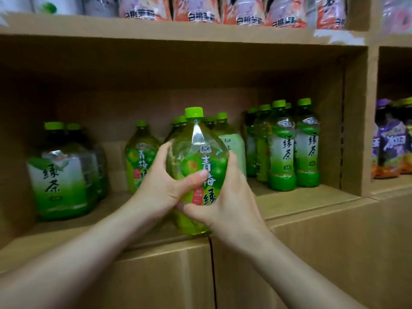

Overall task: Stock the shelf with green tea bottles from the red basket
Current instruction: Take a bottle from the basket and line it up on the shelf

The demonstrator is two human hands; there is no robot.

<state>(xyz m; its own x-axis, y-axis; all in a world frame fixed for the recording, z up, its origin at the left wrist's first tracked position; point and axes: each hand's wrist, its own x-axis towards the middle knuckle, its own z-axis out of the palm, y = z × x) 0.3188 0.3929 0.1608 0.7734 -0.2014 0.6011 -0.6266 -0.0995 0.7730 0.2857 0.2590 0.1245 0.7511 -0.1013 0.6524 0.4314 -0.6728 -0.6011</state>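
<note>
Left grip point(162, 188): wrapped round the bottle's left side, thumb across the label.
Right grip point(231, 197): clasped on its right side and lower front.
Bottle point(198, 152): upright at the shelf's point(312, 199) front edge; green cap, clear shoulder, pale green tea, green plum label.
Behind: more bottles point(289, 148), green-capped.

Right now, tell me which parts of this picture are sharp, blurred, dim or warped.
Head view: the held green plum tea bottle and both hands, left and right, are fairly sharp; the pink packs on the top shelf are smeared; the shelf's back wall lies in shadow; the shelf edge bows from wide-angle distortion.
</note>
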